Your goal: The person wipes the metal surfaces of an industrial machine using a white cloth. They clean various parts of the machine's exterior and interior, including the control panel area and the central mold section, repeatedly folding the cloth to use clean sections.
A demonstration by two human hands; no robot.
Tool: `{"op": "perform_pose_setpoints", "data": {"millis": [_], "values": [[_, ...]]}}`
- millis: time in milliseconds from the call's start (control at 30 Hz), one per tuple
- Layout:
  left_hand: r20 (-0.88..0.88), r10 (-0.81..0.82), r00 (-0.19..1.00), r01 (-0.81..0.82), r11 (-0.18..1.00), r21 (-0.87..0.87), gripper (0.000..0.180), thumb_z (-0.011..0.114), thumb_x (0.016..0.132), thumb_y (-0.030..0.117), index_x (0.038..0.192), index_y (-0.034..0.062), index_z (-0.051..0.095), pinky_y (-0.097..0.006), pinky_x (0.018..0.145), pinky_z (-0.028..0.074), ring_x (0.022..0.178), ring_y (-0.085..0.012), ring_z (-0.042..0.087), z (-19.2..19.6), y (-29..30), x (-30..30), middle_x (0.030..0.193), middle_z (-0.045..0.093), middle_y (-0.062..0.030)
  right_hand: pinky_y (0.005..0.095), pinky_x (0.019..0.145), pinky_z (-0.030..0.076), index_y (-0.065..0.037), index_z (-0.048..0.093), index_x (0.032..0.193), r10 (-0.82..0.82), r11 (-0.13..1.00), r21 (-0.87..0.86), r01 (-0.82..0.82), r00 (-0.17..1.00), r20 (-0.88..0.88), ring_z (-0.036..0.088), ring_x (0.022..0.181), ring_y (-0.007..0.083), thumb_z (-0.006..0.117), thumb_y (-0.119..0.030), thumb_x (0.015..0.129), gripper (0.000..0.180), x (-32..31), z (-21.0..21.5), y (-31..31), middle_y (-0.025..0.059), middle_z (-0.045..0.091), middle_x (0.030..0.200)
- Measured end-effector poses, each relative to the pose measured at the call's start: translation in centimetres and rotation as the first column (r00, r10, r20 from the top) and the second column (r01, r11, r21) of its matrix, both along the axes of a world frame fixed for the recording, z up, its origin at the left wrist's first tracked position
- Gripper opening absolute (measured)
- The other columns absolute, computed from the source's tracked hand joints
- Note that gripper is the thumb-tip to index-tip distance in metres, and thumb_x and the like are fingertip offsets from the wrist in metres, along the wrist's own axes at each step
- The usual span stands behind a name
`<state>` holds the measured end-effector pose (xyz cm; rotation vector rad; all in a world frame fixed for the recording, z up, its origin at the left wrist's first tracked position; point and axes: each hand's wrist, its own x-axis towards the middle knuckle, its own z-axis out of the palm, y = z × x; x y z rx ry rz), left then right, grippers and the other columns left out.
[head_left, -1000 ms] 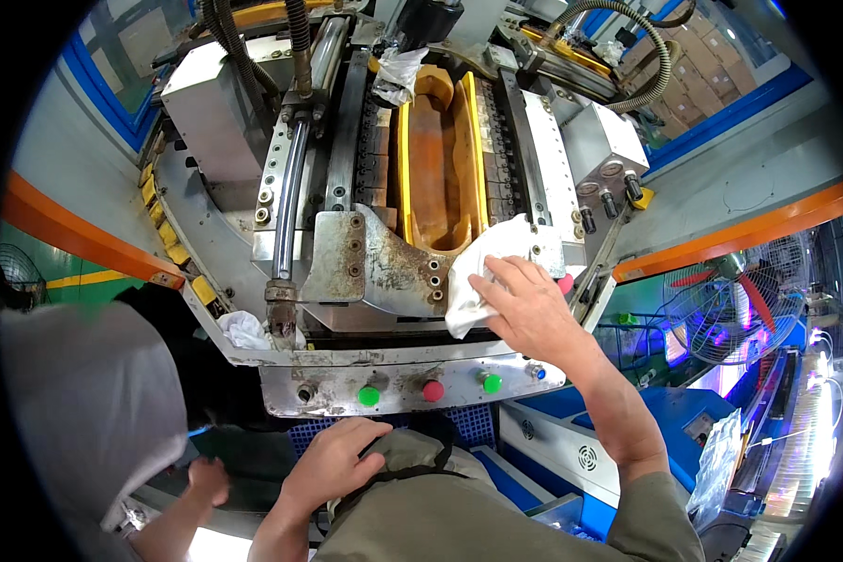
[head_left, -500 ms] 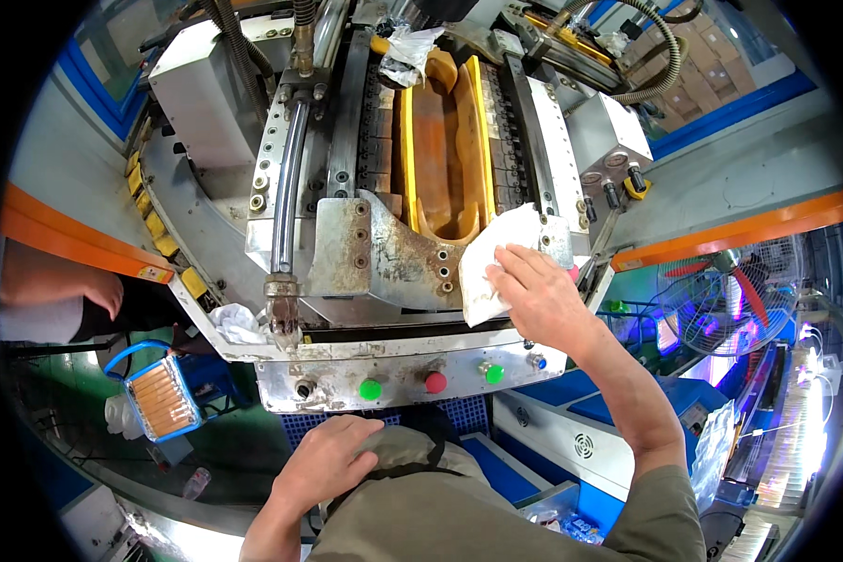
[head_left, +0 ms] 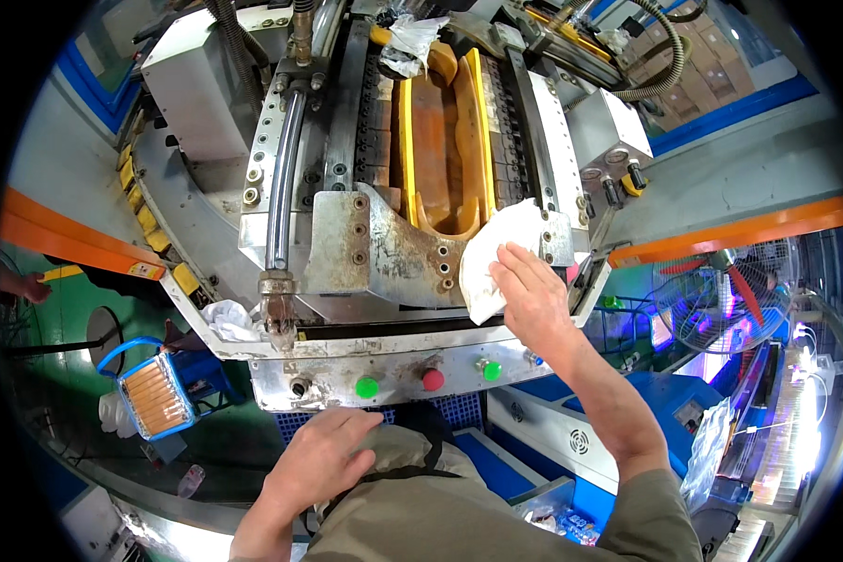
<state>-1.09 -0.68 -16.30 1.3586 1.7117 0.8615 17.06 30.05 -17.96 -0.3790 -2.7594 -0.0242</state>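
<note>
A white cloth (head_left: 498,245) lies over the front right corner of the machine's metal plate (head_left: 398,258). My right hand (head_left: 537,302) is closed on the cloth, its fingers resting over the right side and pressing it to the plate. My left hand (head_left: 323,456) hangs in front of my body, below the control panel (head_left: 398,370). Its fingers are loosely stretched with the thumb apart, and nothing is in it. Beyond the cloth sits a long orange-brown trough-shaped mould (head_left: 433,140) with yellow edges.
Green and red buttons (head_left: 433,379) stick out of the panel. A chrome rod (head_left: 286,187) runs along the machine's left side. Crumpled white cloth (head_left: 229,320) lies at the front left corner. A blue-framed rack (head_left: 157,393) stands left; a fan (head_left: 726,290) is at right.
My right hand and the cloth stay at nearly the same spot on the plate. At far left, another person's arm has drawn back toward the edge. The view has shifted slightly.
</note>
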Motion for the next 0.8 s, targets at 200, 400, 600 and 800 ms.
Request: {"op": "perform_pose_setpoints", "data": {"millis": [200, 400, 600, 800], "values": [[-0.094, 0.165, 0.982, -0.133, 0.951, 0.278, 0.052, 0.070, 0.066, -0.004, 0.118, 0.0018, 0.063, -0.044, 0.092, 0.052, 0.105, -0.0397, 0.063, 1.7, 1.0, -1.9, 0.113, 0.066, -0.0191, 0.0368, 0.085, 0.054, -0.001, 0.067, 0.094, -0.001, 0.988, -0.153, 0.009, 0.998, 0.057, 0.068, 0.101, 0.0249, 0.067, 0.001, 0.077, 0.017, 2.6, 1.6, -3.2, 0.0124, 0.069, 0.100], [-0.140, 0.212, 0.967, -0.137, 0.901, 0.413, 0.053, 0.070, 0.065, -0.005, 0.118, 0.0003, 0.062, -0.046, 0.094, 0.052, 0.108, -0.0417, 0.062, 2.9, 1.5, -3.6, 0.114, 0.065, -0.0202, 0.0375, 0.086, 0.058, -0.001, 0.063, 0.119, -0.744, 0.115, -0.982, 0.149, 0.668, 0.014, 0.069, 0.101, 0.0225, 0.052, 0.001, 0.094, 0.028, 6.1, 7.0, 3.3, 0.0111, 0.068, 0.116], [-0.204, 0.227, 0.952, -0.108, 0.875, 0.471, 0.054, 0.071, 0.065, -0.004, 0.118, 0.0002, 0.063, -0.046, 0.095, 0.052, 0.110, -0.0413, 0.062, 3.0, 2.4, -4.1, 0.116, 0.065, -0.0194, 0.0333, 0.083, 0.057, 0.002, 0.061, 0.122, -0.611, 0.704, -0.683, 0.193, 0.654, -0.446, 0.070, 0.097, 0.0230, 0.051, 0.005, 0.092, 0.031, 2.6, 10.5, 3.1, 0.0144, 0.069, 0.111], [-0.289, 0.219, 0.932, -0.065, 0.886, 0.460, 0.053, 0.073, 0.064, -0.003, 0.116, 0.0002, 0.064, -0.045, 0.096, 0.051, 0.113, -0.0396, 0.061, 3.3, 4.3, -3.9, 0.116, 0.065, -0.0171, 0.0462, 0.088, 0.052, -0.001, 0.061, 0.096, -0.291, 0.947, -0.081, 0.312, 0.936, 0.200, 0.065, 0.099, 0.0398, 0.054, 0.002, 0.083, 0.015, -2.5, 1.8, -0.2, 0.0221, 0.068, 0.103]]}}
